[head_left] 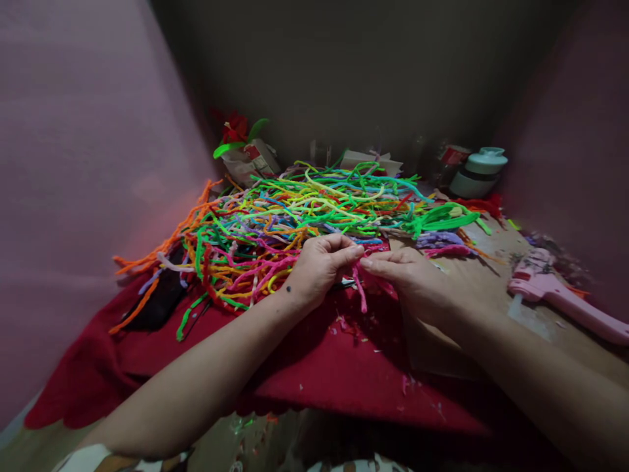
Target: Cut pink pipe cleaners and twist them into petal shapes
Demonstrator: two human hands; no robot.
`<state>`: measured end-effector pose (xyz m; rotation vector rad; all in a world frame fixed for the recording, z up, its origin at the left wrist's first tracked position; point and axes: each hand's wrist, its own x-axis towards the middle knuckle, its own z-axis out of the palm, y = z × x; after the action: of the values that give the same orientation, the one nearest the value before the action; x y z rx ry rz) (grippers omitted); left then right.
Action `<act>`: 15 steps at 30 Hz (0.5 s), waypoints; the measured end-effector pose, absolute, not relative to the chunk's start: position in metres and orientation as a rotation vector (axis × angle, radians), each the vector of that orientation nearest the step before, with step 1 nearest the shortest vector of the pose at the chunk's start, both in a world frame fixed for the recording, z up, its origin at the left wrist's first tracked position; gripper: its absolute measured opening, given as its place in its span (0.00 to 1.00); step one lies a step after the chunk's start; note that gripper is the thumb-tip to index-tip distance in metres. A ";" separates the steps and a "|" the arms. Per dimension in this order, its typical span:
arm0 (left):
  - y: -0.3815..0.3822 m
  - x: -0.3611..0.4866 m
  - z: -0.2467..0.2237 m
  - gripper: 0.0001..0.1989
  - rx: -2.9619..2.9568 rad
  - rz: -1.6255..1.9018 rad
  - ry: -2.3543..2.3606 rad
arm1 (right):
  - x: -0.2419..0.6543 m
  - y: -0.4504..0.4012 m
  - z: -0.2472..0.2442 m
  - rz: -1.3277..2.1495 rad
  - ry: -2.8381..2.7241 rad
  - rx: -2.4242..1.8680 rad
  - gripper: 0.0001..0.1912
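Head view: fuzzy stems (295,216) litter red cloth (319,367) between 2 pinkish walls (88,164)

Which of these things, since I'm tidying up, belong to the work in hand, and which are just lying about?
Likely in the work:
Bright pink fuzzy stem between left hand and right hand
Heap of multicoloured fuzzy stems behind them

Seemingly just lying about:
Pale pink plastic glue gun, untouched, possibly a tool
Pale turquoise lidded container
Red flower with bright green leaves
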<state>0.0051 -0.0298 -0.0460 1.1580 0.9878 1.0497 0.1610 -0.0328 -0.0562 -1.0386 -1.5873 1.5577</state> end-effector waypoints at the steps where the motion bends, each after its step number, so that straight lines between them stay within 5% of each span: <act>1: -0.029 0.005 -0.047 0.12 1.184 1.046 0.994 | 0.163 -0.030 -0.057 1.620 -1.573 -1.030 0.15; 11: -0.027 0.004 -0.049 0.15 1.157 1.028 1.025 | 0.152 -0.026 -0.063 1.739 -1.196 -0.976 0.12; 15: -0.029 0.003 -0.049 0.15 1.136 0.758 0.962 | 0.154 -0.024 -0.065 1.683 -1.048 -0.898 0.08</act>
<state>0.0034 -0.0287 -0.0489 1.1364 0.9618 0.7580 0.1535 -0.0242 -0.0648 -0.8980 -1.0482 1.6826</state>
